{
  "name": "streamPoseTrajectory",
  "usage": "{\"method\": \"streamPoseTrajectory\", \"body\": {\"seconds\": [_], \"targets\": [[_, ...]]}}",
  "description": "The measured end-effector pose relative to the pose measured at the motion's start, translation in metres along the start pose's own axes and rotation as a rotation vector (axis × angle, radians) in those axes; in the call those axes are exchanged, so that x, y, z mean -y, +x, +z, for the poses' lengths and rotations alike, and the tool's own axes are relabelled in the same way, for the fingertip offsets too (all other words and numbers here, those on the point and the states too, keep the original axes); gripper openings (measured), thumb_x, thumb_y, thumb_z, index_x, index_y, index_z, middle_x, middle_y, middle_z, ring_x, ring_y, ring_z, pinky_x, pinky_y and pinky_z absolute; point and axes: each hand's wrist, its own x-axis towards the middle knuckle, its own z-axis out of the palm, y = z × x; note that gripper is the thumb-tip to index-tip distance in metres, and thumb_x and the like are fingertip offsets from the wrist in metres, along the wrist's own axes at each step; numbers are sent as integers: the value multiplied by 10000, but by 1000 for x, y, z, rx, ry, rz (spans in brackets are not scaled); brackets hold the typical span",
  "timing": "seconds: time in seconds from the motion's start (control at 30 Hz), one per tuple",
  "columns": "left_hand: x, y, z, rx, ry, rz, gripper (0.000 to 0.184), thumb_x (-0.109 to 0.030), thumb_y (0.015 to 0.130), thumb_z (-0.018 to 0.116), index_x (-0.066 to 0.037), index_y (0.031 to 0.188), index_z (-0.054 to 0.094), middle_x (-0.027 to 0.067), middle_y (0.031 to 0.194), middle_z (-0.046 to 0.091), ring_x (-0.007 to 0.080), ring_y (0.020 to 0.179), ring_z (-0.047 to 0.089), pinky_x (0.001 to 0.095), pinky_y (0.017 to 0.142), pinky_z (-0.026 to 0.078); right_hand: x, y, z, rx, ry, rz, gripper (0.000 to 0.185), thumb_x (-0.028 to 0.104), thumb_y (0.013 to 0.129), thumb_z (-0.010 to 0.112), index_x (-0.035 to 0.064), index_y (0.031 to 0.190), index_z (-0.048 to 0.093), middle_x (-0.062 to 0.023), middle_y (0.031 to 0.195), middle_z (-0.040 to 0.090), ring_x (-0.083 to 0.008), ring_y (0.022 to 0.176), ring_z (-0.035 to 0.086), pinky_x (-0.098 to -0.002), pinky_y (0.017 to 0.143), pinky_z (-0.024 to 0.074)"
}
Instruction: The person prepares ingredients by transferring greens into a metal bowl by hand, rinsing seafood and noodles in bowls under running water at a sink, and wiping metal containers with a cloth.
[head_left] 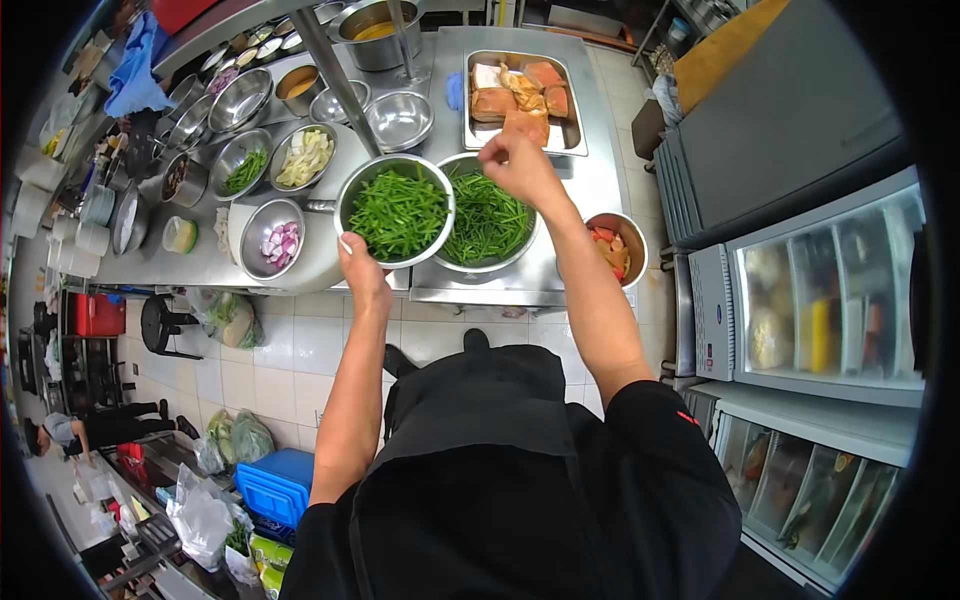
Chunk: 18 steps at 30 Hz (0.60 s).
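My left hand (365,277) grips the near rim of a metal pan of cut green vegetables (398,212), its thumb along the outside. The pan has a short handle at its left side and overlaps the edge of a larger metal bowl of longer cut greens (488,222). Above that bowl's far right rim is my right hand (522,172), fingers curled in and pressed together. Whatever they hold, if anything, is hidden. Just beyond the right hand lies a steel tray (573,135) with orange-brown pieces of food.
Bowls of chopped pink onion (280,244), pale sliced vegetable (304,158) and green pieces (242,170) stand left. A pot of red and orange scraps (612,250) is at the right. A metal shelf post (338,80) rises behind the pan. Glass-door fridges (825,300) line the right.
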Motion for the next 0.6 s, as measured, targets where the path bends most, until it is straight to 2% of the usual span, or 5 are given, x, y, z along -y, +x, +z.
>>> {"method": "streamPoseTrajectory", "body": {"seconds": [0.1,0.17,0.27,0.4,0.6], "targets": [[-6,3,-7,-3,-45,21,533,-487,963,356,-75,1302,343,129,1205,516,251,991,600,394,723,567,-58,-8,27,268,-531,152,679,188,559,800,68,1179,550,-232,1125,583,-296,966,614,-364,843,504],[-7,4,-11,33,-33,7,547,-493,959,364,-75,1311,340,135,1227,503,261,1015,589,393,736,562,-56,-42,64,6,-925,113,750,208,555,817,103,1216,478,-260,1102,544,-417,918,599,-433,823,512],[-8,1,-12,15,-65,19,541,-486,961,365,-70,1307,343,136,1235,499,261,1036,579,391,774,551,-56,-41,79,158,-926,240,726,202,592,807,111,1217,448,-256,1121,497,-474,923,577,-463,797,518],[-14,-1,-20,-8,-43,39,528,-476,966,362,-70,1302,347,133,1230,500,251,1039,576,387,786,543,-69,-23,64,162,-681,287,451,62,696,671,119,1129,556,-235,1056,564,-411,936,606,-441,802,518],[-23,-2,-19,-69,4,79,498,-447,973,369,-59,1285,374,117,1158,539,216,936,605,337,706,547,-37,-5,25,156,-496,211,398,35,621,710,70,1015,661,-177,993,656,-311,964,618,-369,845,494]]}}
